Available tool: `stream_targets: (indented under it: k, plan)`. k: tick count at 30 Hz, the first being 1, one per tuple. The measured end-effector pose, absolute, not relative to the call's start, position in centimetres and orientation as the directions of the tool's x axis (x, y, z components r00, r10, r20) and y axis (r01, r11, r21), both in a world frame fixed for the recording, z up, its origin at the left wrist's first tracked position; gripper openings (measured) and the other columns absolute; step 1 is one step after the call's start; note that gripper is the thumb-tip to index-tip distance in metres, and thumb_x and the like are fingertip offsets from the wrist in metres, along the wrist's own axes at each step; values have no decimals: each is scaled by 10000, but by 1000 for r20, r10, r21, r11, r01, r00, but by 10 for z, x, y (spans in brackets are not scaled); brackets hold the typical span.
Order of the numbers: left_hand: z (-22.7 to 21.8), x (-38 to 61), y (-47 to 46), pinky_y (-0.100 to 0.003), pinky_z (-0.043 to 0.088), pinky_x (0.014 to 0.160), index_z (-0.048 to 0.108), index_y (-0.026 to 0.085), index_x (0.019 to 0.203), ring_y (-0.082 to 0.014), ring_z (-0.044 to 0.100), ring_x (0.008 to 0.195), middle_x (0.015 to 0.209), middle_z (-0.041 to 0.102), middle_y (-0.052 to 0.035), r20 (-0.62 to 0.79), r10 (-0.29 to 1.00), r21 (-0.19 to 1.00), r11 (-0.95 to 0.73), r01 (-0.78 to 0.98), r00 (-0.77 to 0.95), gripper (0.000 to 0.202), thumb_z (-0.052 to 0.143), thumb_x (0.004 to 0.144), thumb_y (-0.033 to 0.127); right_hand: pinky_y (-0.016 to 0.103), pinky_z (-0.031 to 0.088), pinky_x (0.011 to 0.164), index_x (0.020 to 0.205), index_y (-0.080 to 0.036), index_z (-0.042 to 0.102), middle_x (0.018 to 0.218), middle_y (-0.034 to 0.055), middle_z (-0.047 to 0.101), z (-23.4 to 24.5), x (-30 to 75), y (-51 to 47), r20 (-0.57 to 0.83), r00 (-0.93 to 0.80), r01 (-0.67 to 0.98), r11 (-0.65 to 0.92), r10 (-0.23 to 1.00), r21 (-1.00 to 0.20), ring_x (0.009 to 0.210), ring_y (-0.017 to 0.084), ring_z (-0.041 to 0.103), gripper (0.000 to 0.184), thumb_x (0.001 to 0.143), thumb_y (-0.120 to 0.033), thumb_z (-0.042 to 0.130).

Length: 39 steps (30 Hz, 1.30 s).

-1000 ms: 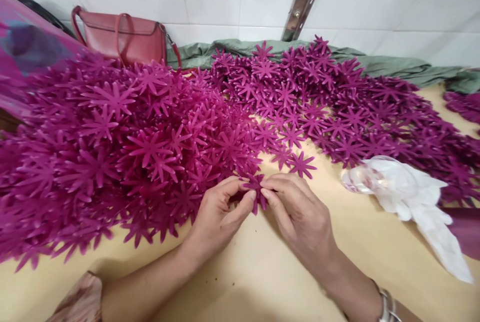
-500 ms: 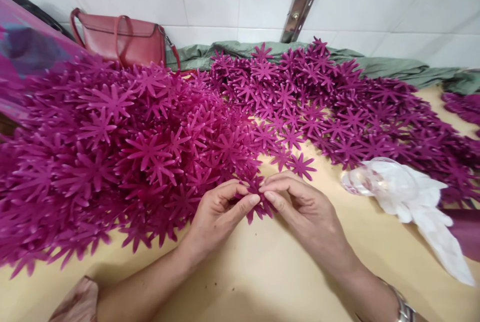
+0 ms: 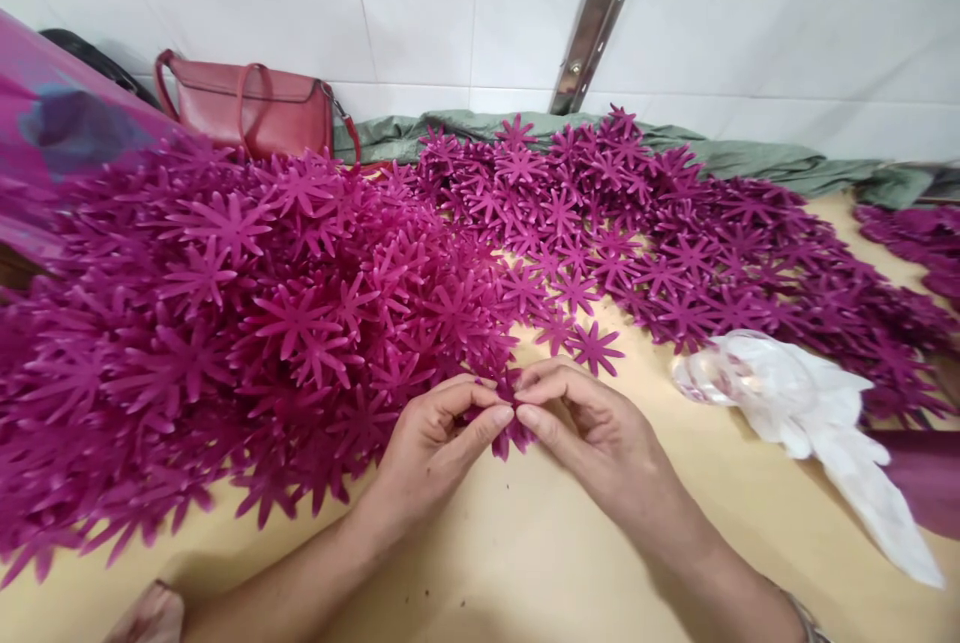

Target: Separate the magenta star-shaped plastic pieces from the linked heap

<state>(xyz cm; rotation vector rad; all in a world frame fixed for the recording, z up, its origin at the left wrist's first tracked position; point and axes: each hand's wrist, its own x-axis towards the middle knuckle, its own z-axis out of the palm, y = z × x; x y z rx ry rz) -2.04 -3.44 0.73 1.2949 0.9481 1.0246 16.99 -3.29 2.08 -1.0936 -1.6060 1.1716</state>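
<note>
My left hand (image 3: 439, 438) and my right hand (image 3: 596, 418) meet at the middle of the view, thumbs and forefingers pinched. Between them they hold a magenta flower-shaped piece (image 3: 511, 438) with narrow rounded petals. Most of it is hidden behind my fingers; a few petals show below the thumb tips. A large heap of similar magenta pieces (image 3: 300, 323) lies left of my hands. One loose flower piece (image 3: 595, 349) rests on the table (image 3: 525, 553) just beyond my right fingers.
A darker purple heap (image 3: 690, 263) spreads along the back and right. A white glove-like item with clear plastic rings (image 3: 795, 393) lies at right. A red handbag (image 3: 255, 108) stands by the tiled wall, beside green cloth (image 3: 720, 158). A pink printed sheet (image 3: 67, 133) hangs at left.
The thumbs have drawn closer together and less of the flower piece shows between my fingers. The whole scene sits slightly lower in view.
</note>
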Motion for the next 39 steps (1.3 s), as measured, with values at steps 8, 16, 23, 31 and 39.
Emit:
stream_targets:
  k: [8,16,23,31,39]
  plan:
    - [8,-22,-35,-265,433,773,717,179,889,-147,572,806,831,610,-13,53,942,998,-64,22,332,187,623,995,302,295,455,759,804,-233,687,964,16,660,20,171,-32,-49,-236,-47,-62,971,-997,834,158,590,176,933,-349,718]
    - [7,-21,-34,-274,458,783,693,184,904,-161,579,829,875,617,-27,40,949,999,-47,13,314,184,611,1001,317,258,389,600,720,-226,649,649,-43,503,22,170,-30,-171,-119,-279,-198,978,-940,612,124,427,251,818,-383,819]
    - [8,-23,-33,-281,461,812,677,181,902,-167,576,857,898,616,-33,26,953,999,-30,10,303,209,587,1016,332,321,576,811,782,-245,650,836,-17,683,19,177,-21,-249,-21,-431,-233,968,-872,779,156,640,219,795,-358,837]
    - [8,-21,-34,-259,442,813,644,186,949,-151,542,863,904,587,-9,-8,979,1000,12,-18,202,174,577,1022,329,489,578,1006,1069,-266,698,1230,86,750,23,177,-16,-230,-25,-487,-212,973,-847,1149,267,709,416,936,-645,593]
    - [12,-22,-37,-279,476,809,679,185,903,-167,602,850,887,641,-29,49,961,994,-75,83,271,154,628,989,303,250,525,690,894,-234,706,808,-13,713,18,179,-22,-157,146,-226,-122,977,-967,707,130,634,282,758,-405,883]
